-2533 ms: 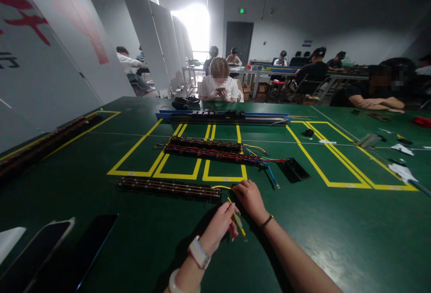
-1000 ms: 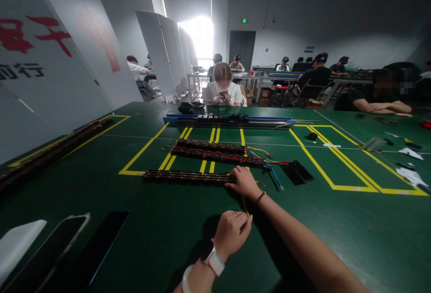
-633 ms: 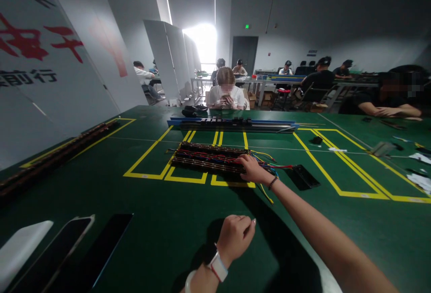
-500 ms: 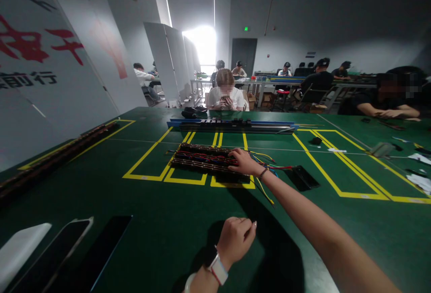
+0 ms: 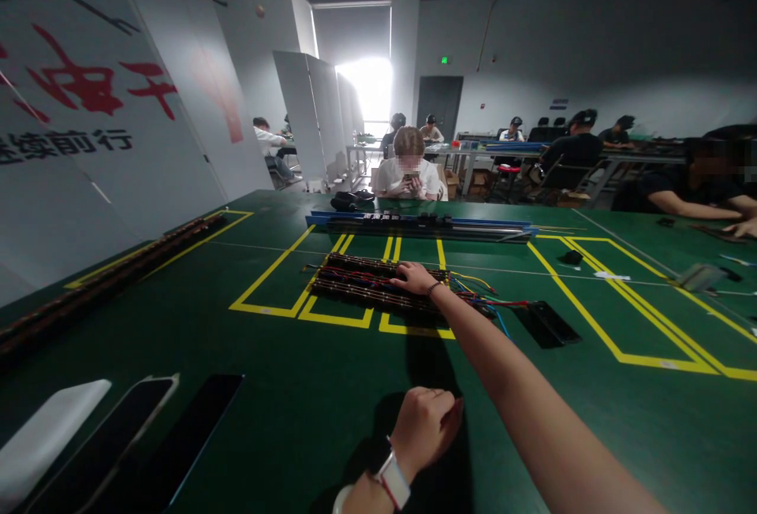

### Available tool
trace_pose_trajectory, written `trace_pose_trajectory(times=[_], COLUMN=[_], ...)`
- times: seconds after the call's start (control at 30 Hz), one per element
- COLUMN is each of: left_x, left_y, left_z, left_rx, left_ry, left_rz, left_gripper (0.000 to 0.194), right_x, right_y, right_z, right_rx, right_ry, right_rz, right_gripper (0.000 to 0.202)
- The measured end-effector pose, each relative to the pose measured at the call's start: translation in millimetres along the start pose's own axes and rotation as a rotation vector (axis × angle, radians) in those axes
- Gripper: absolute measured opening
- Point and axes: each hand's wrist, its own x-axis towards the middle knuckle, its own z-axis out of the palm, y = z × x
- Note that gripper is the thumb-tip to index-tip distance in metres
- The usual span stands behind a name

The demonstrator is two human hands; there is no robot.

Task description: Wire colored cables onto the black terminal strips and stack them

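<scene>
My right hand (image 5: 412, 278) reaches over a bundle of long dark strips (image 5: 360, 285) with red and blue wires along it. Its outstretched fingers lie on the top of the strips, and the fingertips are partly hidden. Loose coloured wires (image 5: 473, 284) come out of the bundle's right end. A red lead runs from there to a black rectangular case (image 5: 553, 323). My left hand (image 5: 426, 429) rests nearer to me on the green table (image 5: 284, 388), with its fingers curled into a loose fist and nothing visible in it. A watch (image 5: 391, 478) is on that wrist.
Three flat phone-like slabs lie at the front left, one of them a white slab (image 5: 53, 439). Long blue and black rails (image 5: 419, 226) lie behind the bundle. Another long strip (image 5: 118, 273) runs along the left edge. Yellow tape (image 5: 266, 311) marks the table. A person (image 5: 408, 171) sits opposite.
My right hand has shifted left along the strips, which stay inside the tape marks. My left hand keeps its curled shape. The whole view has turned slightly left.
</scene>
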Motion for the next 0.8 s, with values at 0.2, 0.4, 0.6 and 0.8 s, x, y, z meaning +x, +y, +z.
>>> trace_pose_trajectory(times=[0.2, 0.4, 0.6, 0.8], left_x=[0, 1, 1, 0], left_y=[0, 3, 3, 4], left_z=[0.9, 0.0, -0.8, -3.6], left_rx=[0.006, 0.01, 0.006, 0.005], left_ry=[-0.006, -0.026, -0.034, -0.032], left_rz=[-0.021, -0.028, -0.034, -0.068], left_gripper=[0.029, 0.029, 0.029, 0.033], right_x=[-2, -16, -39, -69], right_y=[-7, -16, -27, -28], right_z=[-4, -3, 5, 7], right_rx=[0.016, 0.028, 0.023, 0.031], right_ry=[-0.084, -0.142, -0.124, -0.047], right_rz=[0.025, 0.037, 0.052, 0.084], right_gripper=[0.066, 0.084, 0.092, 0.088])
